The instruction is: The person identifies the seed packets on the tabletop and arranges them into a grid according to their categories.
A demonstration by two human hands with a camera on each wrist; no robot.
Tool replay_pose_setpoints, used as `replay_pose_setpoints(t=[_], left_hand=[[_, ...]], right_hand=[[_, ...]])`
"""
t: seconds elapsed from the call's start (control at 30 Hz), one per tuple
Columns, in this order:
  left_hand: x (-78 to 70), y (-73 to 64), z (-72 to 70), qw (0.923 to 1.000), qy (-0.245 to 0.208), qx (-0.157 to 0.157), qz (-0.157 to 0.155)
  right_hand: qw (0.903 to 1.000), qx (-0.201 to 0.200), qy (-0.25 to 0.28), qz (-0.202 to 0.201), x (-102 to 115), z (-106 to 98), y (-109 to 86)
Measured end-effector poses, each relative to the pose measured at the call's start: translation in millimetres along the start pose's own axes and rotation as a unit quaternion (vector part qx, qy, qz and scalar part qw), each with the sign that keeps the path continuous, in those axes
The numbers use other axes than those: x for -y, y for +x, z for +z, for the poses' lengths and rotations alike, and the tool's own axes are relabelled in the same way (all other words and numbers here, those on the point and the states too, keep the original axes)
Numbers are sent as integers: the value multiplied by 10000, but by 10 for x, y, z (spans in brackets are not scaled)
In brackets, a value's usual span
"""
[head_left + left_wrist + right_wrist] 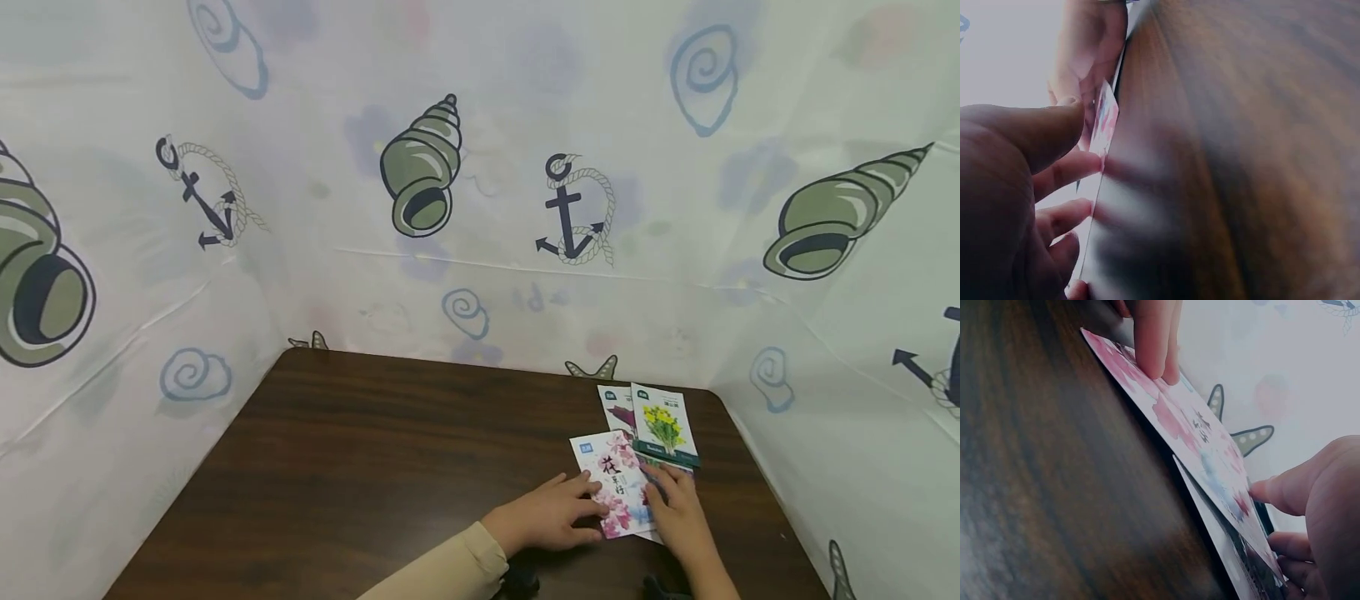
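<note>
A card with pink blossoms and dark lettering (617, 492) lies near the front right of the table, overlapping other cards. My left hand (551, 515) touches its left side, fingers spread and fingertips on the edge. At the opposite edge is my right hand (681, 515), its thumb (1275, 492) against the blossom card and its fingers beside it, partly hidden. A second card (1213, 531) shows beneath, askew, in the right wrist view. Just beyond the hands lie a card with yellow flowers (666, 423) and one with a purple picture (615, 402), partly covered.
The dark wooden table (360, 450) extends far to the left of the cards. White cloth walls (495, 100) printed with shells and anchors rise behind it and on both sides. Small black objects (517, 582) show beneath the wrists at the lower edge.
</note>
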State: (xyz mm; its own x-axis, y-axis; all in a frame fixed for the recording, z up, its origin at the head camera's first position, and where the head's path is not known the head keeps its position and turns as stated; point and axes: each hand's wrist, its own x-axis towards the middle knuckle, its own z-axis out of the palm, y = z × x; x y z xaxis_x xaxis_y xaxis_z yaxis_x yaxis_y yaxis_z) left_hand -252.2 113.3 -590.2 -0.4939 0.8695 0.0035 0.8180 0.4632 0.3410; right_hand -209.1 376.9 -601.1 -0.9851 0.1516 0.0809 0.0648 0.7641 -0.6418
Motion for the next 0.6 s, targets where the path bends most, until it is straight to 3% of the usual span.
replay_pose_setpoints(t=[0.2,0.4,0.6], left_hand=[[49,-52,27,9993,-1,-353,95],[77,-121,75,9947,38,-1015,154],[60,-160,94,9900,-219,-1395,-37]], right_hand=[[9998,-56,3,-183,23,27,9],[9999,101,49,-72,42,22,8],[9999,136,-85,26,55,9,-1]])
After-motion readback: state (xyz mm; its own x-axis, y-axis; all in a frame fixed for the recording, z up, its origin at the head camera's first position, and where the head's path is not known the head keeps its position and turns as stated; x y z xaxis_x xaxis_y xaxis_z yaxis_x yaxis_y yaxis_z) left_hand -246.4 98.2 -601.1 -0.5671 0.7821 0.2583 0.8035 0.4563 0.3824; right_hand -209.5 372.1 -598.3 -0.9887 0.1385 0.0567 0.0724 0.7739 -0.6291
